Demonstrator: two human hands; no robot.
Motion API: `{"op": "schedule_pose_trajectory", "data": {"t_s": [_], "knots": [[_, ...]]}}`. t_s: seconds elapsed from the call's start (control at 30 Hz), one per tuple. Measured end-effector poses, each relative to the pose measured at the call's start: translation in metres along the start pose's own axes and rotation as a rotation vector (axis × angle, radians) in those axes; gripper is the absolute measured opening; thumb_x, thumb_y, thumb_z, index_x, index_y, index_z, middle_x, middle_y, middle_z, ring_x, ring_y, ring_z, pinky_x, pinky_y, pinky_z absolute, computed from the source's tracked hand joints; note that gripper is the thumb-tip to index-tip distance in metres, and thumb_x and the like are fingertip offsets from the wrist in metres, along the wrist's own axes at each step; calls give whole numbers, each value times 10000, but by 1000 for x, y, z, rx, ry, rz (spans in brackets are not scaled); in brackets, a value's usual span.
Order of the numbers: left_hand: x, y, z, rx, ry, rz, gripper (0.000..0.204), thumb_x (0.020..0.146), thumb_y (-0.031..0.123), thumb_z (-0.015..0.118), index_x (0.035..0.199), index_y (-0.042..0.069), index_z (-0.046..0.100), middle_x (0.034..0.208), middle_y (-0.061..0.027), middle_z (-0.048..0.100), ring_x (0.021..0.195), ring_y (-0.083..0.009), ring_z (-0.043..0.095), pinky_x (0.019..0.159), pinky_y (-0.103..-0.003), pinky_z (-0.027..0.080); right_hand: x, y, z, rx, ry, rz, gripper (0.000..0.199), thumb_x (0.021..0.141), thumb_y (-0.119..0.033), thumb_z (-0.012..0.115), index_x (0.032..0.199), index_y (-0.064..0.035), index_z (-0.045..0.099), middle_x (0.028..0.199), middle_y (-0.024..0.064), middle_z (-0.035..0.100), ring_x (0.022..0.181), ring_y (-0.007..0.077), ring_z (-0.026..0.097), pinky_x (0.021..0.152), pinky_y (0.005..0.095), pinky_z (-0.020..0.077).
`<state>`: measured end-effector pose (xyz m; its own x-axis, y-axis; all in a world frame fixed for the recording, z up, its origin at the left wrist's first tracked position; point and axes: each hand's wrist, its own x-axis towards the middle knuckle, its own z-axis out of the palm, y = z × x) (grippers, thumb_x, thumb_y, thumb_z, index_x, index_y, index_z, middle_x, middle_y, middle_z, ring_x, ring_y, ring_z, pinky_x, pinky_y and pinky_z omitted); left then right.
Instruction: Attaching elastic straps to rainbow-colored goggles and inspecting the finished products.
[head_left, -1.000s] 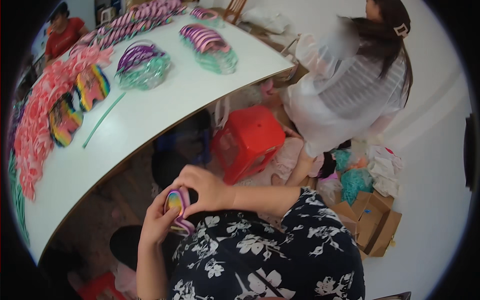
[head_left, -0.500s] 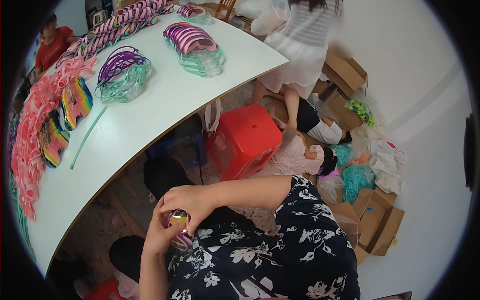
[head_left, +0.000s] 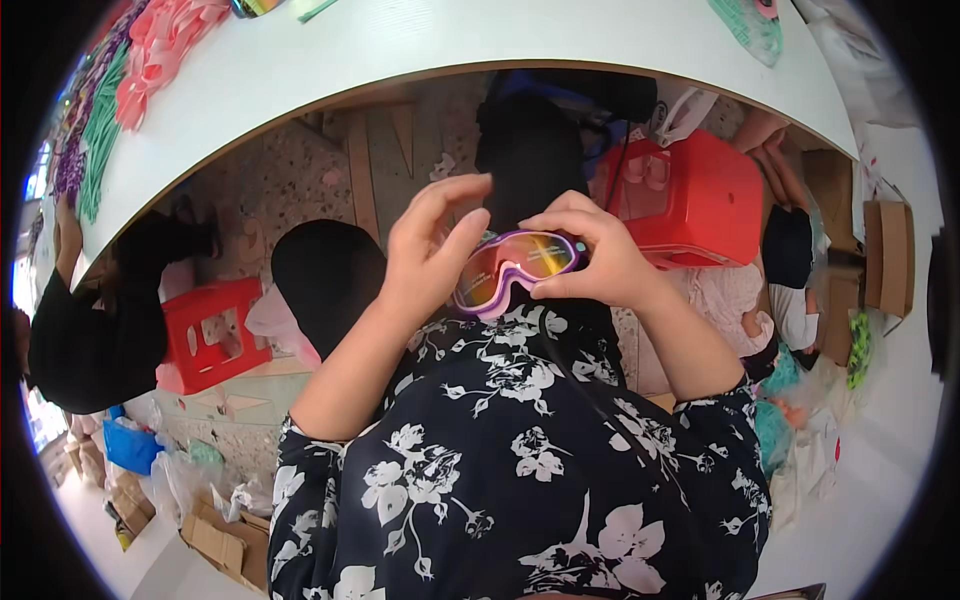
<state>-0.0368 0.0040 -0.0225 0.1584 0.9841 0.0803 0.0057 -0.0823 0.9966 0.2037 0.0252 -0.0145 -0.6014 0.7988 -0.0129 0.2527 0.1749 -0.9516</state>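
Observation:
I hold a pair of purple-framed swim goggles (head_left: 512,265) with an orange mirrored lens over my lap, in front of my black floral dress. My left hand (head_left: 432,248) grips the goggles' left end, fingers spread over the top. My right hand (head_left: 590,255) pinches the right end between thumb and fingers. The goggles lie level between both hands, below the white table's (head_left: 420,45) front edge.
Pink and green goggle parts (head_left: 150,40) lie piled at the table's far left. A red plastic stool (head_left: 700,195) stands right under the table, another red stool (head_left: 212,335) at left. A person in black (head_left: 90,330) sits at left. Cardboard boxes (head_left: 885,255) stand at right.
The view has tipped down toward my lap; the table top slid out of sight. The goggles, upright between my hands before, now lie level and spread between them.

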Motion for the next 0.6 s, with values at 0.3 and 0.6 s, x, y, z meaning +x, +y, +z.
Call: {"op": "schedule_pose_trajectory", "data": {"t_s": [0.3,0.6], "knots": [[-34,8,-7,630,-20,631,420,662,99,854,1027,62,650,985,-78,652,908,-284,655,798,-432,508,-14,14,18,207,134,77,650,681,-60,899,1259,37,617,1133,54,507,1090,151,534,988,286,421],[-33,9,-17,780,-52,772,366,685,78,850,996,34,661,931,-88,665,822,-269,671,707,-378,534,-15,16,36,573,131,238,579,771,-105,835,1266,42,574,1125,42,536,1082,144,559,994,295,433]]}}
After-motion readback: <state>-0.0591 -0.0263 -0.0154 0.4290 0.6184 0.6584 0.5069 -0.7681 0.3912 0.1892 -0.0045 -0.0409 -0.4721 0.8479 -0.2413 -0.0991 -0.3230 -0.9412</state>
